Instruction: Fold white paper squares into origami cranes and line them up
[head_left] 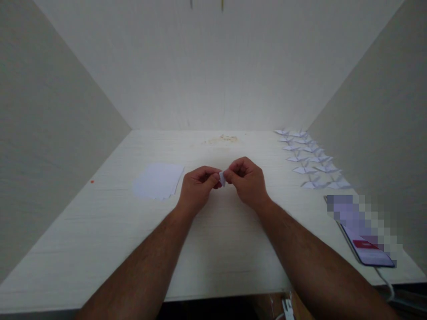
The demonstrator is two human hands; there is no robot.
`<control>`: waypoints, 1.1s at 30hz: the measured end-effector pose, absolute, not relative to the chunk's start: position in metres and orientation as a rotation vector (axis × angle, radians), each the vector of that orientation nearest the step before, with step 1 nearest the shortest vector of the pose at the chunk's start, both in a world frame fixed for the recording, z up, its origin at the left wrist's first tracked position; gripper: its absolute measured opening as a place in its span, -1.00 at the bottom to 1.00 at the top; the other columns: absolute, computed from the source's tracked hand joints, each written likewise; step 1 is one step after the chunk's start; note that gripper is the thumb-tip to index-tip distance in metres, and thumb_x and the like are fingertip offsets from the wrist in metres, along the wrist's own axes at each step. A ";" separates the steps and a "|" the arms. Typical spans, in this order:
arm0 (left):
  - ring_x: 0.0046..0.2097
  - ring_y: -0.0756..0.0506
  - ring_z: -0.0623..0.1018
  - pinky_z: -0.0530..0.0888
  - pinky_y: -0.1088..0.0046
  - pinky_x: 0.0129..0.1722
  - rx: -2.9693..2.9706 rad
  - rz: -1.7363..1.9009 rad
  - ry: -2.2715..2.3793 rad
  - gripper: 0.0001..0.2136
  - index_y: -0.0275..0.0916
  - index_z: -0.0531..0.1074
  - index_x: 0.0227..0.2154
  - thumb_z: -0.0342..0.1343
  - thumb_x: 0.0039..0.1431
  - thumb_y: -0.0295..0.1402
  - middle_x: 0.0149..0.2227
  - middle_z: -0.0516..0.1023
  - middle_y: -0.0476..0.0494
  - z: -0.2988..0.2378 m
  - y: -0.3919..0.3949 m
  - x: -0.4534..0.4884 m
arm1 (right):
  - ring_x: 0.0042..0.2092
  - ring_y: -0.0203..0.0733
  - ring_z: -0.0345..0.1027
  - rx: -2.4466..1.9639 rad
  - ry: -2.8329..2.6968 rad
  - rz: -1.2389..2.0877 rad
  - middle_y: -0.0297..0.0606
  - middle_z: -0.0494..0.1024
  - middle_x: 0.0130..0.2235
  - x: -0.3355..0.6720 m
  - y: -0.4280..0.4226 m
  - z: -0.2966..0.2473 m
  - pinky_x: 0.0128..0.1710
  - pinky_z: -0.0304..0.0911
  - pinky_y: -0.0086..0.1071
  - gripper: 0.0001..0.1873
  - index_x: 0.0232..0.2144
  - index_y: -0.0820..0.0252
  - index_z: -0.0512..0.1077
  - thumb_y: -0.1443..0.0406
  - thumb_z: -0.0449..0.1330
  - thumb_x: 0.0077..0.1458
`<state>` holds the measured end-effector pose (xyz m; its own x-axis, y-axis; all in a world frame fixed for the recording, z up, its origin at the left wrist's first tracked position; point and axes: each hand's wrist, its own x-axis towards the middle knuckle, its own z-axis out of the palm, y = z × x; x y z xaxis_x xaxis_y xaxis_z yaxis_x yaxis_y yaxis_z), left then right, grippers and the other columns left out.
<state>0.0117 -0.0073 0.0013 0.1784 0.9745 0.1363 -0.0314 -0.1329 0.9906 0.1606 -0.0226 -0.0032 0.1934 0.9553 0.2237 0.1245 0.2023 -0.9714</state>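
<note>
Both hands meet over the middle of a pale wooden table point(100, 231). My left hand point(197, 189) and my right hand point(247, 180) each pinch a small folded piece of white paper point(222, 178) between thumb and fingertips. Only a small corner of the paper shows between the fingers. The fingers of both hands are curled closed around it.
A stack of white paper sheets point(158, 181) lies left of the hands. Several folded white paper cranes point(312, 160) stand in rows at the right back. A phone point(362, 231) with a cable lies at the right front edge. Plain walls close in the table on three sides.
</note>
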 end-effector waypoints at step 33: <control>-0.32 -0.01 0.57 0.48 0.47 -0.31 1.838 1.279 1.216 -0.91 -0.25 0.48 -0.34 0.12 0.15 -0.36 -0.27 0.64 -0.11 0.000 -0.011 0.015 | -0.34 -0.28 0.45 -1.209 -1.447 0.481 -0.29 0.60 -0.36 0.158 -0.028 -0.005 -0.33 0.36 -0.37 -0.92 -0.45 0.15 0.51 0.28 0.27 0.04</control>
<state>0.0154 -0.0113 0.0000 0.1229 0.9101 0.3957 0.3488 -0.4128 0.8414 0.1579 -0.0276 -0.0047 0.1609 0.8611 0.4823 0.4015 0.3892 -0.8290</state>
